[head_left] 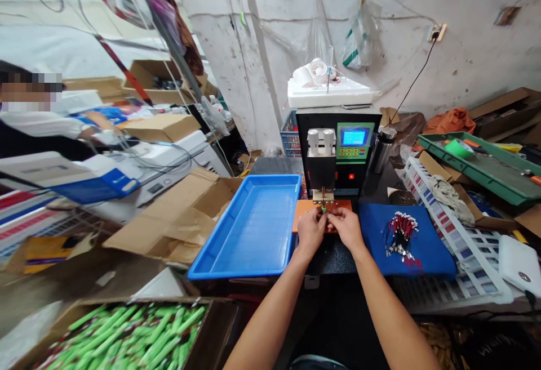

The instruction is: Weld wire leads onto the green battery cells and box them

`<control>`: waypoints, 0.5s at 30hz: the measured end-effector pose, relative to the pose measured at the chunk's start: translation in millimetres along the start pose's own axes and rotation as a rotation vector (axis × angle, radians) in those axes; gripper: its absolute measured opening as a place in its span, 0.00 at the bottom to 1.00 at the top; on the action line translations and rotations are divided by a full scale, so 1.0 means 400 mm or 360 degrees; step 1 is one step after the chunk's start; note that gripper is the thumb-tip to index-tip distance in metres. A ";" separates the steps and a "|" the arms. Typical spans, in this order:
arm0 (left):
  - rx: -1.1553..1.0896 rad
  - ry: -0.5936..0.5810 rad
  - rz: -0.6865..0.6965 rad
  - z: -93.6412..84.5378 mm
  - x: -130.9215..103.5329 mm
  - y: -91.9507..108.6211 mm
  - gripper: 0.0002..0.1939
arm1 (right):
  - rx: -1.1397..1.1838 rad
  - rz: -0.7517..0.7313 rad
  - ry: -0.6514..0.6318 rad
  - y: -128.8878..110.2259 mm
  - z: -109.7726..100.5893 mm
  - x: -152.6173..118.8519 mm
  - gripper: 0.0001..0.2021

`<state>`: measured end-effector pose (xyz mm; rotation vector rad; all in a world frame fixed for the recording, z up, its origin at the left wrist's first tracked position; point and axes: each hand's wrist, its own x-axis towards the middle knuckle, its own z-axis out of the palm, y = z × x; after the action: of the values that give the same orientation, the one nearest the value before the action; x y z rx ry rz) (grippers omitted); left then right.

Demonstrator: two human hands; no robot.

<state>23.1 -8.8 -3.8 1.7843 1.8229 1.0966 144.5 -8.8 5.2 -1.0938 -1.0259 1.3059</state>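
At the front of a black spot-welding machine point(319, 173), both hands meet over an orange work plate point(302, 218). My left hand point(310, 230) is closed, its fingertips pinching a small green battery point(324, 210) directly below the machine's copper-coloured electrodes point(323, 194). Beside it, my right hand point(346, 227) is closed too, thumb and finger pinched close to the battery's end; whatever is between them is too small to make out. Red and black wire leads point(401, 232) with white connectors lie bundled on a blue cloth point(431, 246) to the right.
A blue tray point(243, 271) stands left of the machine. Lower left, a cardboard box point(220, 325) holds several green batteries point(143, 336). A white plastic basket point(460, 240), steel flask point(382, 150) and green tray point(499, 175) occupy the right. Another person point(38, 116) sits at far left.
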 end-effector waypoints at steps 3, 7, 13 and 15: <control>-0.0048 0.0031 0.0005 -0.001 0.001 0.016 0.07 | -0.0090 -0.0086 0.0096 -0.013 -0.033 -0.021 0.19; -0.0303 0.0015 0.0074 -0.021 -0.051 0.042 0.09 | -0.0310 -0.0224 0.0151 -0.032 -0.092 -0.062 0.21; -0.0368 0.0233 0.0368 -0.154 -0.198 0.007 0.10 | -0.0396 -0.0340 0.0482 0.012 -0.147 -0.106 0.22; -0.0220 0.0414 0.0254 -0.239 -0.243 -0.051 0.14 | -0.0360 -0.0393 0.0473 0.034 -0.149 -0.107 0.21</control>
<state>-46.9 -125.8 16.8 1.7996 1.7163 1.5404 199.2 -53.4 -18.3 -1.2440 -1.0608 0.8157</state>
